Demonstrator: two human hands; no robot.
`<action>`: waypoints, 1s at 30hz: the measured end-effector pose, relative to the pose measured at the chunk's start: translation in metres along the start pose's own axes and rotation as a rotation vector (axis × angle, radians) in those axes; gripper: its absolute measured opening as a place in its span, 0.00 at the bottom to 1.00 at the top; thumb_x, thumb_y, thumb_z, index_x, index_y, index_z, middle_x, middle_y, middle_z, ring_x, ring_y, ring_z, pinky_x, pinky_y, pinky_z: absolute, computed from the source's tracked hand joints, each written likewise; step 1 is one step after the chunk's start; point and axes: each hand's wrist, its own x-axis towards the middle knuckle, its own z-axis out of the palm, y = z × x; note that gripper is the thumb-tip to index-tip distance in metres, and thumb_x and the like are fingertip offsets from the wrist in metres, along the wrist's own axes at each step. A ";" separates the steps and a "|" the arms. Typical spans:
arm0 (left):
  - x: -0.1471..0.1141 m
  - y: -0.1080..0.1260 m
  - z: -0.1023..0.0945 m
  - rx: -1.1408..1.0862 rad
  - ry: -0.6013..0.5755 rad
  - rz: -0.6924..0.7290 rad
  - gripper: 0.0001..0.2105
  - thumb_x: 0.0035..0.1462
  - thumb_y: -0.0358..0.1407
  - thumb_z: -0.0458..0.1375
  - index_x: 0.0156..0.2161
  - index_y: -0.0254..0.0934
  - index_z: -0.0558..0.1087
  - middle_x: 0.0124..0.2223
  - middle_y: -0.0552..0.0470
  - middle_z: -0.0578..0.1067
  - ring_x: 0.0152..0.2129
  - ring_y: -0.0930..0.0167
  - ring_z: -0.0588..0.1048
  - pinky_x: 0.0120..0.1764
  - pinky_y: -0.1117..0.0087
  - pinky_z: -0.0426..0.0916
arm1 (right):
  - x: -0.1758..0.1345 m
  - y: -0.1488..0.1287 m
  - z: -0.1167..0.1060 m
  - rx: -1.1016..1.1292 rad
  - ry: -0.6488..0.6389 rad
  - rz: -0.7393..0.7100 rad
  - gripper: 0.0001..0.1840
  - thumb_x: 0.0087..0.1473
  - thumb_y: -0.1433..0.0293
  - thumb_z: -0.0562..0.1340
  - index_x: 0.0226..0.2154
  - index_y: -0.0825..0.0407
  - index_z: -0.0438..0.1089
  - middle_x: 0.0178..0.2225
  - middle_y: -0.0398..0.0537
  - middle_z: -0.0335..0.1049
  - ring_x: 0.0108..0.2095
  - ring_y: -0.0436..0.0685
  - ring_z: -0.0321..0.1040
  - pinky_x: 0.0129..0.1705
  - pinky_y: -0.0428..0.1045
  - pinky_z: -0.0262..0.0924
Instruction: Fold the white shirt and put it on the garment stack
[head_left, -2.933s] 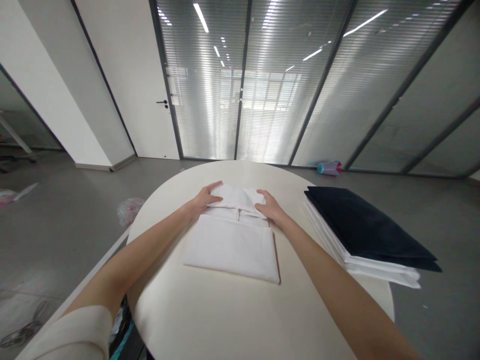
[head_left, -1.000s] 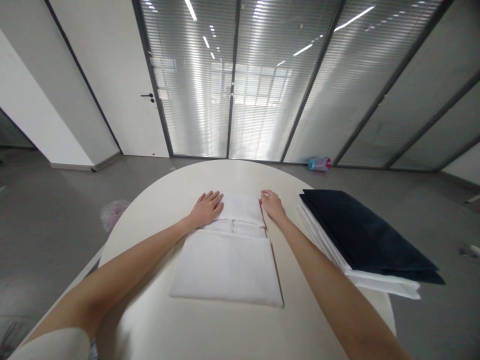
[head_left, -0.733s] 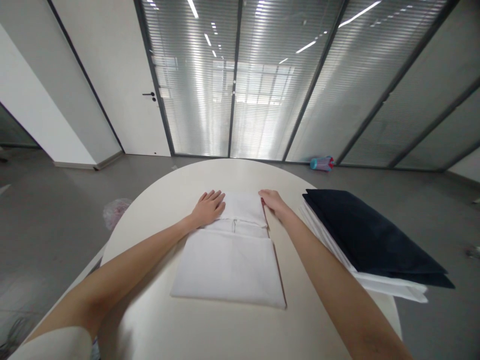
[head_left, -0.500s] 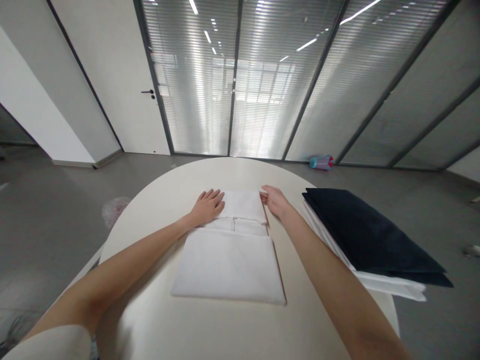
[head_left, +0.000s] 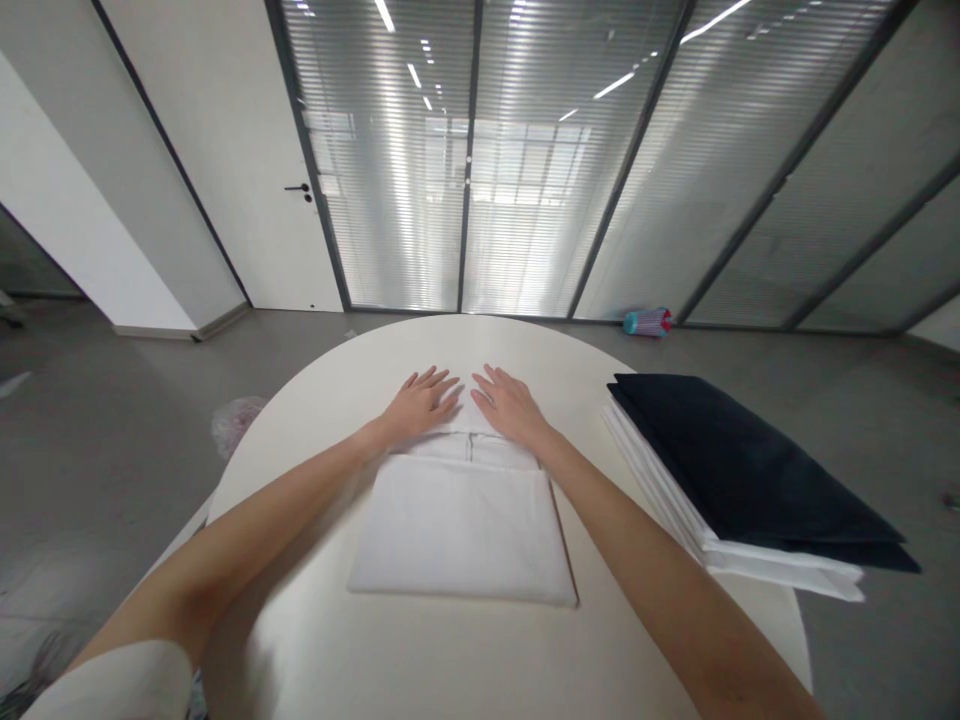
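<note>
A white folded cloth [head_left: 461, 530] lies flat on the round table, with its near part folded into a wide panel and its far part folded into a smaller one. Between the two panels a strip with a short seam shows. My left hand [head_left: 424, 402] rests with spread fingers on the left side of the far panel. Opposite it, my right hand [head_left: 510, 402] lies flat on the right side of that panel, fingers apart. Both hands cover much of the far panel, and neither grips anything.
The white round table [head_left: 480, 650] carries a stack of folded white cloths [head_left: 787, 568] with dark navy cloths [head_left: 750, 460] on top at the right. On the floor are a blue and red bundle [head_left: 647, 322] and a clear plastic bag [head_left: 236, 422]. Glass partitions stand behind.
My right hand has let go of the cloth's far right edge and moved left onto the panel, its fingers now spread. My left hand has stayed almost in place.
</note>
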 end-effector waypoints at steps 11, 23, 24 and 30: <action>-0.002 -0.009 0.014 -0.043 -0.075 0.016 0.28 0.69 0.51 0.41 0.69 0.46 0.55 0.71 0.47 0.53 0.68 0.55 0.50 0.65 0.46 0.46 | -0.005 0.012 0.015 -0.005 -0.135 0.046 0.35 0.67 0.48 0.43 0.68 0.48 0.53 0.70 0.53 0.46 0.70 0.64 0.41 0.68 0.60 0.35; 0.009 -0.065 -0.010 -0.307 -0.034 -0.475 0.27 0.50 0.46 0.62 0.55 0.39 0.71 0.52 0.42 0.72 0.55 0.51 0.66 0.57 0.48 0.59 | -0.001 0.039 0.001 -0.028 -0.018 0.448 0.33 0.58 0.44 0.54 0.49 0.54 0.71 0.55 0.65 0.61 0.57 0.73 0.56 0.57 0.66 0.52; 0.008 -0.066 -0.013 -0.358 -0.042 -0.472 0.27 0.49 0.44 0.62 0.55 0.39 0.70 0.48 0.44 0.73 0.52 0.54 0.69 0.55 0.51 0.62 | 0.000 0.039 0.001 -0.009 -0.007 0.464 0.33 0.57 0.44 0.55 0.48 0.54 0.70 0.55 0.65 0.61 0.57 0.73 0.56 0.57 0.66 0.52; -0.001 -0.068 -0.028 -0.886 0.034 -0.410 0.38 0.42 0.30 0.64 0.61 0.41 0.62 0.45 0.48 0.69 0.32 0.72 0.73 0.37 0.66 0.72 | 0.002 0.044 0.001 0.427 0.093 0.541 0.26 0.51 0.56 0.64 0.50 0.48 0.63 0.43 0.51 0.72 0.48 0.63 0.67 0.53 0.61 0.59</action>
